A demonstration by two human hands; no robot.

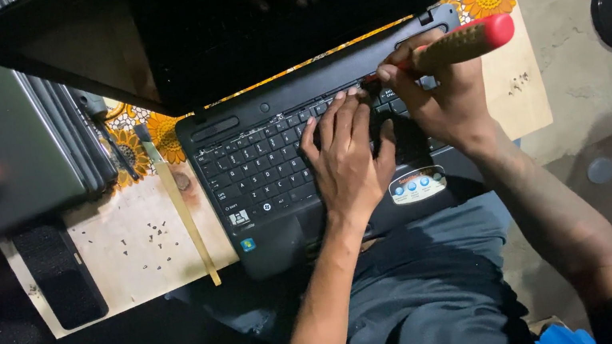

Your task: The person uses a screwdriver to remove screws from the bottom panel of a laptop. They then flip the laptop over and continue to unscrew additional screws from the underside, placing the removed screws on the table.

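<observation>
An open black laptop (272,161) rests on the person's lap against the surface (132,254), left hand (349,161) spread flat on its fragile keys, right hand (445,99) closed around a red-handled screwdriver (457,44), a light, stiff tool best gripped by its handle.

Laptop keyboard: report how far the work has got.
Done: laptop is open on the lap. In hand: right hand holds a red-handled screwdriver at the keyboard's top edge; left hand presses the keys. Left: the keyboard still sits in place.
</observation>
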